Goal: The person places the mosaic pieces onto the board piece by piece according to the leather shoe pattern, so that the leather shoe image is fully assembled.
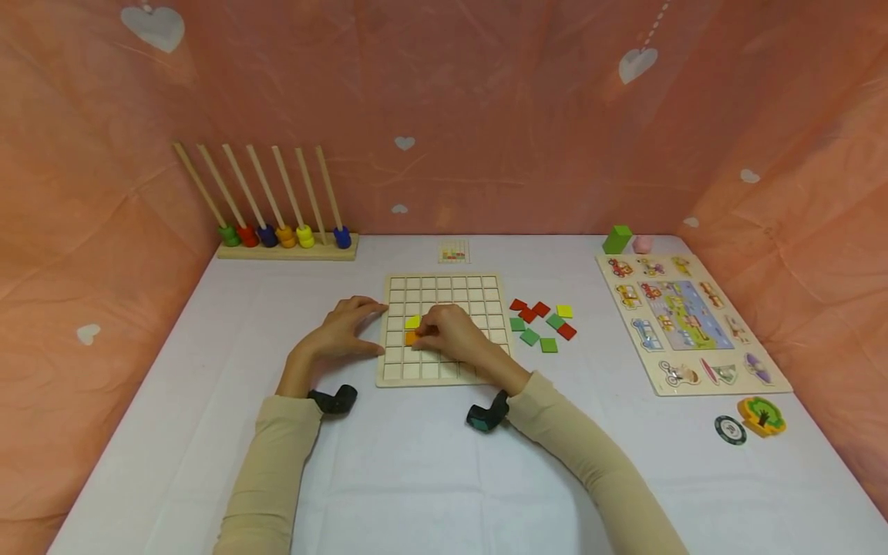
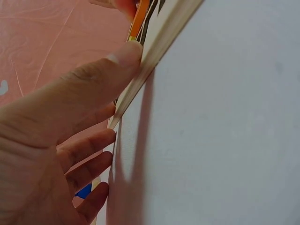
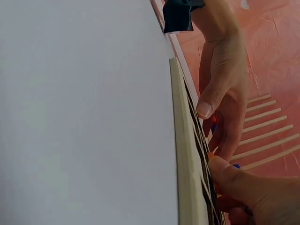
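A wooden grid board (image 1: 412,371) lies mid-table, divided into square cells. Along its left edge rests my left hand (image 1: 340,331), thumb and fingers spread and touching the frame. Over the left part of the grid, my right hand (image 1: 454,333) pinches an orange square tile (image 3: 211,155) between thumb and fingers. Orange (image 1: 411,339) shows just beside those fingertips in the head view, and a yellow tile (image 1: 412,322) lies in the cell behind it. My right hand covers the middle cells. Loose red (image 1: 541,308), green (image 1: 549,345) and yellow tiles lie right of the board.
Behind the board lies a small pattern card (image 1: 454,251). A wooden peg stand with coloured beads (image 1: 287,253) occupies the back left. On the right are a picture puzzle (image 1: 641,362), a green block (image 1: 617,240), a pink piece (image 1: 642,244), a round chip (image 1: 730,430) and a tree piece (image 1: 761,417).
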